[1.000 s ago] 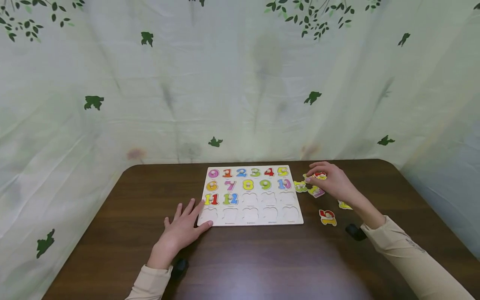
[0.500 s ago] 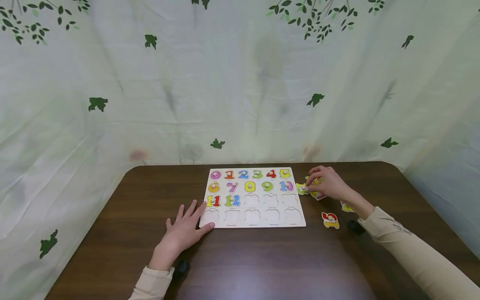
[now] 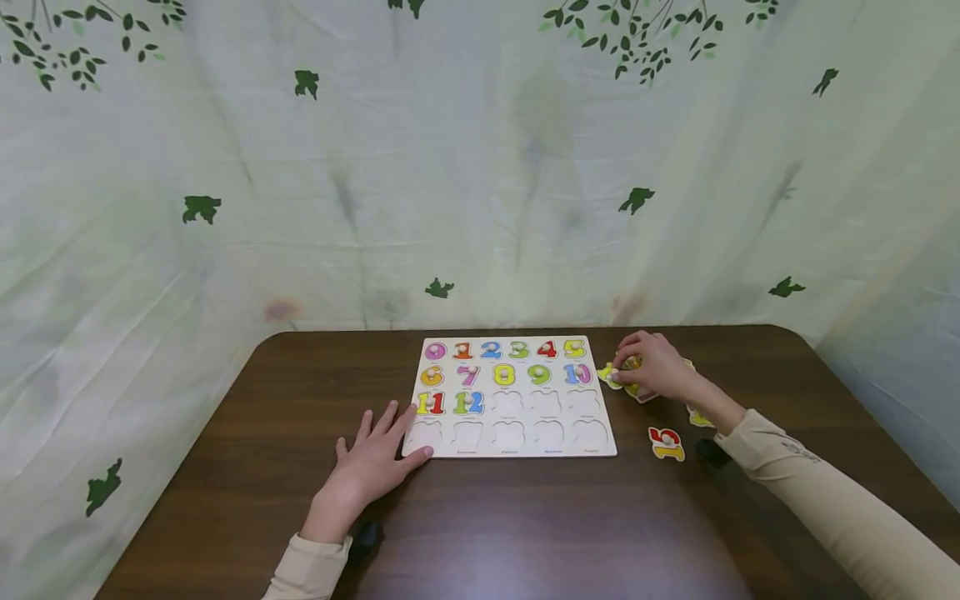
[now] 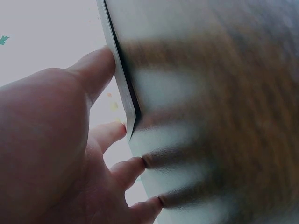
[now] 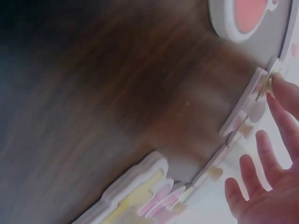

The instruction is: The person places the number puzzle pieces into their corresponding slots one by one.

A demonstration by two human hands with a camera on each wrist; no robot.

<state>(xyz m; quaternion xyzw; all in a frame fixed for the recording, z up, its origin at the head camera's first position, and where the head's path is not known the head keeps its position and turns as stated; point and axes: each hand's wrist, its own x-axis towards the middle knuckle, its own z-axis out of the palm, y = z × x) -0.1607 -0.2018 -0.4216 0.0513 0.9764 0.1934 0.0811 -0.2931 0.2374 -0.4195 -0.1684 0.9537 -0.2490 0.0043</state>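
My left hand [image 3: 367,467] lies spread at the near left corner of a white number puzzle board [image 3: 487,451], thumb and fingertips on its edge. In the left wrist view the thumb touches the board's rim [image 4: 121,77]. Pieces 0 to 12 sit in the board; the lower recesses show bare outlines. Right of the board, my right hand [image 3: 654,367] pinches a yellow-green number piece [image 3: 606,377] between thumb and index finger, apparently by its knob. Its number is mostly hidden. The right wrist view shows the other fingers [image 5: 254,175] spread loosely.
Several overlapping number pieces [image 3: 641,392] lie under and beside the right hand, partly hidden. A red and yellow 15 piece [image 3: 666,444] lies nearer on the brown table [image 3: 525,525]. A yellow piece [image 3: 699,417] is by the right wrist. A leaf-patterned curtain [image 3: 480,183] hangs behind.
My right hand has lowered slightly onto the pieces, and the yellow-green piece at its fingertips has turned. The left hand has stayed on the board. The whole view has shifted a little.
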